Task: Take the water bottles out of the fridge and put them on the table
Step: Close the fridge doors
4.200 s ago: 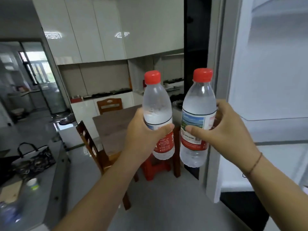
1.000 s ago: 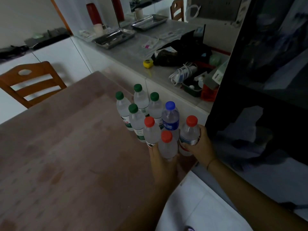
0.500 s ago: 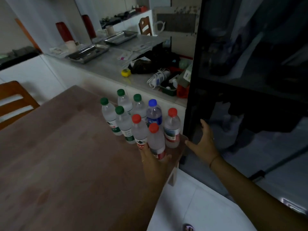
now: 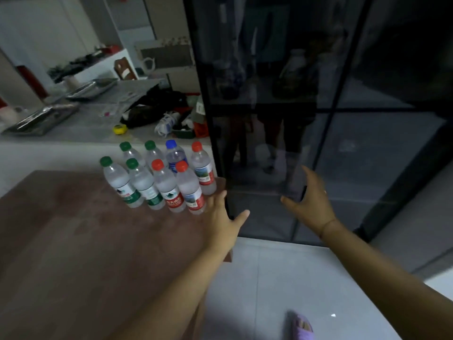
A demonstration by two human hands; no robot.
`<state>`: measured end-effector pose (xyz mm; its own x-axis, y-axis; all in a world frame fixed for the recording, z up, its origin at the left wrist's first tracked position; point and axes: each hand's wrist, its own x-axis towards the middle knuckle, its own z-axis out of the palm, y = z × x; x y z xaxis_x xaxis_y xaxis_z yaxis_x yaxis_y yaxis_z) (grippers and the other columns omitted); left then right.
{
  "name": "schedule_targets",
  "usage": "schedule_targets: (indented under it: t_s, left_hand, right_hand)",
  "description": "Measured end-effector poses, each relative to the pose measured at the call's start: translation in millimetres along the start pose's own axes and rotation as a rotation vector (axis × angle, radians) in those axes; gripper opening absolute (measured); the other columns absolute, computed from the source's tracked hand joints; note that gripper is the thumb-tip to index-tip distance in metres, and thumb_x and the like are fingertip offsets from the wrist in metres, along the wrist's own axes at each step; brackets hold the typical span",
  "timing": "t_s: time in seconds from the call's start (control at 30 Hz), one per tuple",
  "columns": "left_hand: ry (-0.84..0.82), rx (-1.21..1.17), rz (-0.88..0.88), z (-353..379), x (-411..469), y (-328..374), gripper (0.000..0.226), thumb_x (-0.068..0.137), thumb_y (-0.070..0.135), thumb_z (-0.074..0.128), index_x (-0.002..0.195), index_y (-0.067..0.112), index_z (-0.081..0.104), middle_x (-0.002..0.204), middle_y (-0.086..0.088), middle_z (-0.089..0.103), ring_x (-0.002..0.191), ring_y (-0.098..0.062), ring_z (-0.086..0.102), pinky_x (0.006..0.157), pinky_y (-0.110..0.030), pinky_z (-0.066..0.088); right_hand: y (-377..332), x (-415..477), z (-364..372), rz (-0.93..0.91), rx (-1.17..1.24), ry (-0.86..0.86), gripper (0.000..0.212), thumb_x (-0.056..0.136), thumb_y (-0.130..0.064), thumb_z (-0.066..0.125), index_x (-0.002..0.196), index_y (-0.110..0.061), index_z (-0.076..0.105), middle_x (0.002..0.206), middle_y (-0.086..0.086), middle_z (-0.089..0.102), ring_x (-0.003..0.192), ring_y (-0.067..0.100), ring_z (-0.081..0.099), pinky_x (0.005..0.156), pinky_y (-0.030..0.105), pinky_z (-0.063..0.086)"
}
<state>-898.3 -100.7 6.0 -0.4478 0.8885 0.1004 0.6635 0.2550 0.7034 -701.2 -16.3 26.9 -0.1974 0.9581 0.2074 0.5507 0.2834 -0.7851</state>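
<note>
Both hands (image 4: 224, 217) have let go of the bottles (image 4: 193, 195).

Brown wooden table (image 4: 73, 241), eight capped water bottles (image 4: 159, 177) standing clustered upright at its far corner

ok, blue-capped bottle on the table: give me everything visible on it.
The blue-capped bottle is clear plastic with a blue screw cap and a blue label band, and looks full of water. It stands upright in the back row of the bottle cluster, at the far corner of the brown table, between a green-capped bottle and a red-capped bottle. Red-capped bottles in front hide its lower half. Neither hand touches it.
</note>
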Motion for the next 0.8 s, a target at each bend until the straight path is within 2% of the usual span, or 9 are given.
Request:
schedule_targets:
  t_s: [0.1,0.17,0.23,0.33,0.5,0.6,0.67,0.8]
  left_hand:
    - [-0.042,0.067,0.157,-2,-6,38,0.073,0.082,0.046,0.068,0.143,0.017,0.040,0.147,-0.004,0.039,0.135,-0.022,0.037,0.111,-0.040,0.035]
    - [-0.056,0.110,0.259,2,-12,69,0.072,0.084,0.045,0.067,0.144,0.015,0.040,0.148,-0.003,0.038,0.136,-0.022,0.036,0.112,-0.036,0.033]
    - [-0.078,0.114,0.344,10,-23,101,0.072,0.085,0.045,0.066,0.144,0.014,0.040,0.149,-0.003,0.037,0.138,-0.022,0.033,0.113,-0.034,0.030]
    - [-0.135,0.067,0.418,33,-42,150,0.072,0.085,0.044,0.067,0.144,0.013,0.039,0.150,-0.004,0.036,0.139,-0.023,0.031,0.115,-0.035,0.026]
    - [-0.172,-0.070,0.533,78,-88,238,0.073,0.083,0.043,0.068,0.143,0.011,0.042,0.148,-0.006,0.039,0.138,-0.023,0.034,0.113,-0.042,0.031]
    - [-0.223,-0.172,0.594,97,-119,293,0.074,0.085,0.046,0.065,0.146,0.016,0.037,0.153,-0.003,0.033,0.141,-0.020,0.028,0.116,-0.042,0.028]
    - [-0.242,-0.235,0.639,107,-140,326,0.074,0.086,0.047,0.063,0.147,0.017,0.035,0.154,-0.003,0.031,0.143,-0.020,0.025,0.117,-0.040,0.025]
    - [-0.300,-0.371,0.752,118,-178,380,0.072,0.088,0.049,0.059,0.147,0.016,0.034,0.155,-0.003,0.031,0.144,-0.018,0.024,0.118,-0.036,0.023]
  right_hand:
    - [0,-29,-41,0.019,-0.113,0.088,0.087,0.075,-0.023,0.075,0.145,-0.017,0.024,0.149,0.009,0.028,0.136,0.027,0.031,0.108,0.033,0.025]
    - [5,-47,-71,0.037,-0.227,0.146,0.086,0.075,-0.025,0.074,0.145,-0.017,0.025,0.150,0.012,0.027,0.137,0.031,0.030,0.112,0.045,0.026]
    - [12,-66,-101,0.062,-0.345,0.205,0.084,0.075,-0.026,0.073,0.145,-0.017,0.027,0.152,0.013,0.025,0.138,0.034,0.027,0.113,0.050,0.022]
    - [24,-96,-147,0.095,-0.477,0.290,0.081,0.073,-0.026,0.073,0.142,-0.015,0.033,0.152,0.014,0.025,0.140,0.033,0.023,0.116,0.050,0.014]
    - [49,-158,-217,0.158,-0.646,0.413,0.083,0.064,-0.028,0.077,0.136,-0.017,0.038,0.147,0.016,0.033,0.139,0.035,0.027,0.116,0.050,0.008]
    - [59,-195,-245,0.130,-0.720,0.475,0.079,0.064,-0.032,0.077,0.133,-0.017,0.041,0.145,0.016,0.037,0.138,0.036,0.029,0.116,0.046,0.002]
    - [62,-215,-259,0.115,-0.758,0.514,0.074,0.069,-0.033,0.074,0.134,-0.017,0.043,0.147,0.016,0.036,0.140,0.034,0.026,0.119,0.048,0.004]
    - [60,-245,-276,-0.046,-0.739,0.730,0.064,0.073,-0.023,0.073,0.131,-0.016,0.045,0.149,0.015,0.033,0.142,0.032,0.022,0.118,0.050,0.009]
